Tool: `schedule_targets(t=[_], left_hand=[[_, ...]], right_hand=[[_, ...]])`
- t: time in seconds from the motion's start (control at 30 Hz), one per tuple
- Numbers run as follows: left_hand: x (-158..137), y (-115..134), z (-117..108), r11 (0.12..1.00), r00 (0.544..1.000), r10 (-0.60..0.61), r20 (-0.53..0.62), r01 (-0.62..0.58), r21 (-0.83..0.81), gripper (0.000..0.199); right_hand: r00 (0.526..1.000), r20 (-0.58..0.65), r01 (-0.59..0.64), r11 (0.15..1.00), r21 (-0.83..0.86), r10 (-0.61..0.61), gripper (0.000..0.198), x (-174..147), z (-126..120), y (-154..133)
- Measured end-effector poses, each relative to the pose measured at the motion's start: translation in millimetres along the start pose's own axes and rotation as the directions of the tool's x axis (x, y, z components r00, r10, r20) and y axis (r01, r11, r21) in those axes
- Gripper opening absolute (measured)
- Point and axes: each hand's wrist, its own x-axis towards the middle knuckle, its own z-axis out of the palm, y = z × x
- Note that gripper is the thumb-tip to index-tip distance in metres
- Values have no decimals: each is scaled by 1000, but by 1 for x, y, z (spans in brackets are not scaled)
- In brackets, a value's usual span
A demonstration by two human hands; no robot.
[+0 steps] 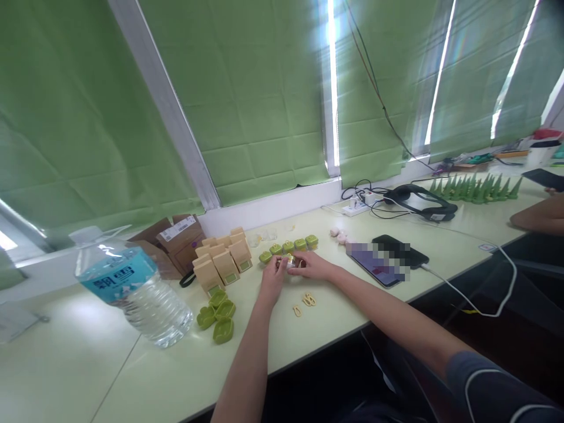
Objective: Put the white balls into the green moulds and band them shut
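Observation:
Near the middle of the table, my left hand [274, 273] and my right hand [316, 266] are closed together on a small whitish piece with a yellow top [290, 262]. Fingers cover most of it, so its exact kind is unclear. Just beyond my hands stands a row of small green boxes with lids [288, 245]. Several little cream-coloured loops [309, 299] lie on the near side of my hands. Left of them is a cluster of open green cups [223, 330], beside upright tan block-like pieces [227, 266].
A large water bottle [136, 288] and an open cardboard box [176, 244] stand at the left. Small pale pink pieces [339, 235], two phones [400, 251], a cable and a black headset [420, 201] lie right. Another person's arm [537, 212] rests beyond green spiky pieces [478, 189].

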Motion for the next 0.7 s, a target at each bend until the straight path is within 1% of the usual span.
schedule_targets(t=[0.2,0.3,0.43,0.5,0.7], left_hand=[[2,-4,1,1000,1000,7,0,-7,3,48],[2,-4,2,1000,999,25,-34,-24,16,45],[2,-3,2,995,995,60,-73,-54,85,42],[2,-2,2,993,996,75,-57,-70,96,41],[2,-2,1,992,998,65,19,-67,111,42]], right_hand=[[999,31,-9,1000,5,9,44,1,0,4],[1000,18,-20,1000,-18,21,47,1,2,5],[998,-7,-58,998,1,58,59,1,5,5],[998,-16,-55,998,10,55,64,2,5,5],[999,-32,12,998,-60,-14,62,3,-2,11]])
